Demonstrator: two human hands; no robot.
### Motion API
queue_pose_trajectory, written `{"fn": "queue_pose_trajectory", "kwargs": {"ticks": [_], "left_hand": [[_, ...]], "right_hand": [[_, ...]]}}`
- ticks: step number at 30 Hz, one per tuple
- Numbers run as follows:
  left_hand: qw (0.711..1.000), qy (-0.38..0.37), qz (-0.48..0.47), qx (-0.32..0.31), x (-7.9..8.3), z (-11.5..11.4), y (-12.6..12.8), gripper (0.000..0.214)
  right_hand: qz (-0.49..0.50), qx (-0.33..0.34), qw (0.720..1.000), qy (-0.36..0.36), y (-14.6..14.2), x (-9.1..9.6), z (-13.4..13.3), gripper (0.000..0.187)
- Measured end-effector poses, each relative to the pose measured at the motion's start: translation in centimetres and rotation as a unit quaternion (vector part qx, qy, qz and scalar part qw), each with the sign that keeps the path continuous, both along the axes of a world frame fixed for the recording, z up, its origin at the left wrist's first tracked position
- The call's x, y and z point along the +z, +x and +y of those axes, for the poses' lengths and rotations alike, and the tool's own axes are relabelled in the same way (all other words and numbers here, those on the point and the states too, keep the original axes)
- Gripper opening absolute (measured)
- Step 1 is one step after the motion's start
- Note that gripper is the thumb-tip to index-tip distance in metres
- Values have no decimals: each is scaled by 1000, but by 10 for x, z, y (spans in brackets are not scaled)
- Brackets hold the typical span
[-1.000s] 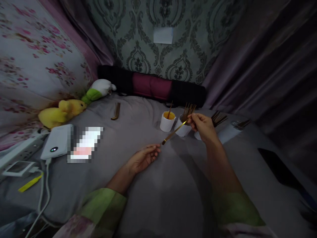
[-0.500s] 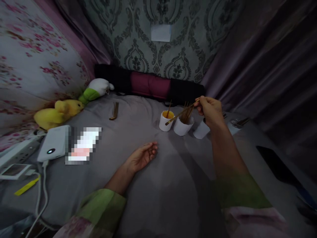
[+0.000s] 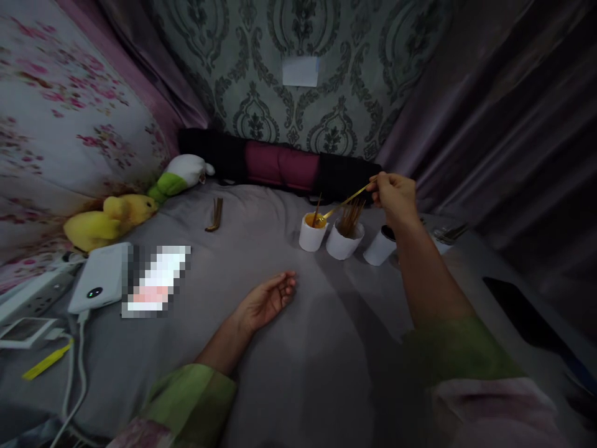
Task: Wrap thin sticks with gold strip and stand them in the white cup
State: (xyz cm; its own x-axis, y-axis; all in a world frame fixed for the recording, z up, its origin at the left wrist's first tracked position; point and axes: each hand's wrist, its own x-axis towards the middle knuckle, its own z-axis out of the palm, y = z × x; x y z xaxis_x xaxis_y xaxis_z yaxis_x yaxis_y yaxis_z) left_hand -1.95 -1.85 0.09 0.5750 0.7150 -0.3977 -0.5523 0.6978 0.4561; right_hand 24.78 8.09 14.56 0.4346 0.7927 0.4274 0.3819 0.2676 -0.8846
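My right hand (image 3: 392, 195) pinches a thin golden utensil (image 3: 345, 202) by its upper end, with the lower tip reaching into the white cup with a yellow inside (image 3: 311, 231). Another stick stands in that cup. Beside it a second white cup (image 3: 344, 239) holds several golden utensils, and a third white cup (image 3: 379, 245) stands partly behind my right forearm. My left hand (image 3: 268, 300) rests palm up on the grey sheet (image 3: 289, 348), fingers loosely curled and holding nothing.
A yellow plush duck (image 3: 109, 219) and a green-white plush (image 3: 183, 172) lie at the left. A white power bank (image 3: 97, 278), cables and a phone (image 3: 25, 330) sit front left. Brown sticks (image 3: 215, 214) lie on the sheet. A dark bolster (image 3: 280, 165) lines the wall.
My right hand lifted the golden utensil from above the sheet and carried it back over the cups, until its tip entered the yellow-lined cup. My left hand settled onto the sheet.
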Motion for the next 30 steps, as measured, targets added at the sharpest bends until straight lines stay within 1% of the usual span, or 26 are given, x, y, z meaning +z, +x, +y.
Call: {"fn": "queue_pose_trajectory", "kwargs": {"ticks": [4,8,11,18,23,30], "left_hand": [[1000,-3,-2,6,2,-1,1,14],[1000,-7,-9,4,2,0,0,14],[1000,-7,-5,8,3,0,0,14],[1000,-5,-4,13,1,-1,1,15],[1000,-9,2,12,1,-1,1,16],[1000,-6,-7,6,1,0,1,14]], "right_hand": [[-31,-4,1000,-1,-3,-2,8,30],[-71,-8,997,-30,-9,-6,15,30],[-104,-3,994,-45,-11,-12,20,29],[-191,31,979,-68,-13,-29,33,29],[-221,50,970,-84,-19,-34,34,28],[-257,75,957,-114,-33,-35,31,26]]}}
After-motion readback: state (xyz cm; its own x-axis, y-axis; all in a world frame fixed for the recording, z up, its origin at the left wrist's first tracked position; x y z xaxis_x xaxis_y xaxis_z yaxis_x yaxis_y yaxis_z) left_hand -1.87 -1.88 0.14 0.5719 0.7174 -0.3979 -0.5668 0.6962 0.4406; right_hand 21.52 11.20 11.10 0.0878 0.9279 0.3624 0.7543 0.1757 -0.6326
